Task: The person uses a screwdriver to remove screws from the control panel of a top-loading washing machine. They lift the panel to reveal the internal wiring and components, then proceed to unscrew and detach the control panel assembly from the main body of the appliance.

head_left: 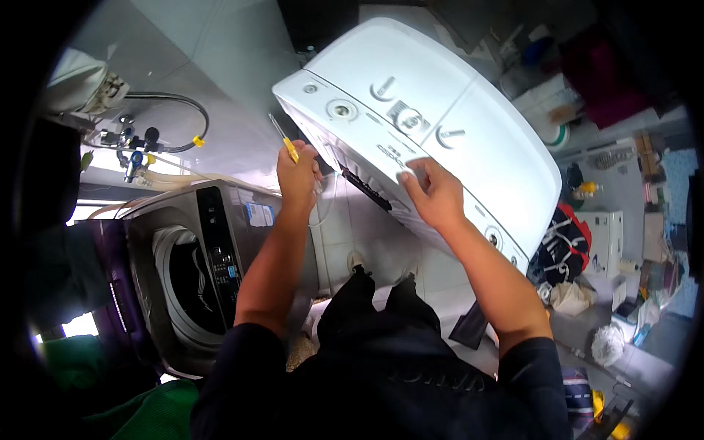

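My left hand [296, 180] is closed around a screwdriver [291, 149] with a yellow handle. Its metal shaft points up and to the left, beside the left end of a white washing machine [447, 92]. My right hand [435, 195] is at the near edge of that machine's top, by the control panel [392, 145]. Thumb and forefinger are bent and apart, and I make out nothing between them; the other fingers are partly hidden. Round knobs sit along the panel. Below its near edge shows a dark slotted strip [367, 189].
On the left stands a grey top-loading washer [213, 293], its lid up and its drum showing. A braided hose [176, 97] and taps [130, 143] are on the wall behind it. Several household items crowd the right, including a dark bundle of cloth [561, 249] on the floor.
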### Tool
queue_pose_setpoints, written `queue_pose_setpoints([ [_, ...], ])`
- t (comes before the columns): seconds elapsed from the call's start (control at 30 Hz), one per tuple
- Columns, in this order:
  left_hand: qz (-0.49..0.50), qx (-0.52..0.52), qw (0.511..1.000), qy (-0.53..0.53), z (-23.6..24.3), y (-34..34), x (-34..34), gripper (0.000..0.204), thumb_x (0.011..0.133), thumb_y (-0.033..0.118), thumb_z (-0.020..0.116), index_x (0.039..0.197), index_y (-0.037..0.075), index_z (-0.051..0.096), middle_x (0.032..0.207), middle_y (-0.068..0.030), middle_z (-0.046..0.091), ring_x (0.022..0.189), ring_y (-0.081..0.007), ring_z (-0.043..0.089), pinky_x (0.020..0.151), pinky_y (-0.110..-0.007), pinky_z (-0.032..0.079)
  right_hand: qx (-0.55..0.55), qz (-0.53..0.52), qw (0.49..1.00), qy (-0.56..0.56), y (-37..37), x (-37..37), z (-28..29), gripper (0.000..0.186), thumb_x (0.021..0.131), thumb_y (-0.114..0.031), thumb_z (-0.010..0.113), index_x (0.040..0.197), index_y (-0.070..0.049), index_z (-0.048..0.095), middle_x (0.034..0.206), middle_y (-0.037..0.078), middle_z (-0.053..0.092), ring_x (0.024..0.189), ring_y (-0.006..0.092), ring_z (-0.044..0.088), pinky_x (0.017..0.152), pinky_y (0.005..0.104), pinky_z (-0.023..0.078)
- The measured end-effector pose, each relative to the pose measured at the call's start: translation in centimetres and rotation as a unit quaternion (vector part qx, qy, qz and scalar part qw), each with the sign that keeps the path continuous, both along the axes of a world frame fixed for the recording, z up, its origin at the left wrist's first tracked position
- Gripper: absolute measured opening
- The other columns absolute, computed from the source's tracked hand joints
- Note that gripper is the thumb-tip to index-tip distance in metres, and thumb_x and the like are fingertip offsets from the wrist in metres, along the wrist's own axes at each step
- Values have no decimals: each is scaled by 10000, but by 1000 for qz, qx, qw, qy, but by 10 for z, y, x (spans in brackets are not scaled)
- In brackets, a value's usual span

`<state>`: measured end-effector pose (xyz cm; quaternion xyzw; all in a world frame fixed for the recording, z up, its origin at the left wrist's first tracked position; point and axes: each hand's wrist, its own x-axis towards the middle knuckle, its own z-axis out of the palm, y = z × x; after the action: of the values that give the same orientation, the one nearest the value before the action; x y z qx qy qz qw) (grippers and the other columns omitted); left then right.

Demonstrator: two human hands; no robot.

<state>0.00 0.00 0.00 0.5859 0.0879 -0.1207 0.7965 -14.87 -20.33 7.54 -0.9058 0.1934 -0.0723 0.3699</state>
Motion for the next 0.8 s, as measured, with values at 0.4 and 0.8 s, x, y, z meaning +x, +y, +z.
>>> queue_pose_setpoints([
  [0.4, -190, -91, 976, 57, 84, -42, -151, 191, 925, 127, 605, 1050, 74, 471, 649, -6, 478, 503, -74, 449, 417, -223, 383, 269, -15, 961, -59, 40, -62, 28, 238, 911, -256, 588, 923, -30, 664, 690, 106, 656, 597, 194, 605, 590, 314, 475],
  [0.8, -306, -16, 951, 36, 98, -81, -209, 196, 938, 165, 594, 1054, 66, 472, 712, -42, 603, 480, -65, 473, 410, -212, 387, 394, -109, 907, -102, 9, -136, 7, 233, 917, -232, 597, 937, -6, 650, 757, 40, 643, 688, 87, 541, 635, 261, 443],
])
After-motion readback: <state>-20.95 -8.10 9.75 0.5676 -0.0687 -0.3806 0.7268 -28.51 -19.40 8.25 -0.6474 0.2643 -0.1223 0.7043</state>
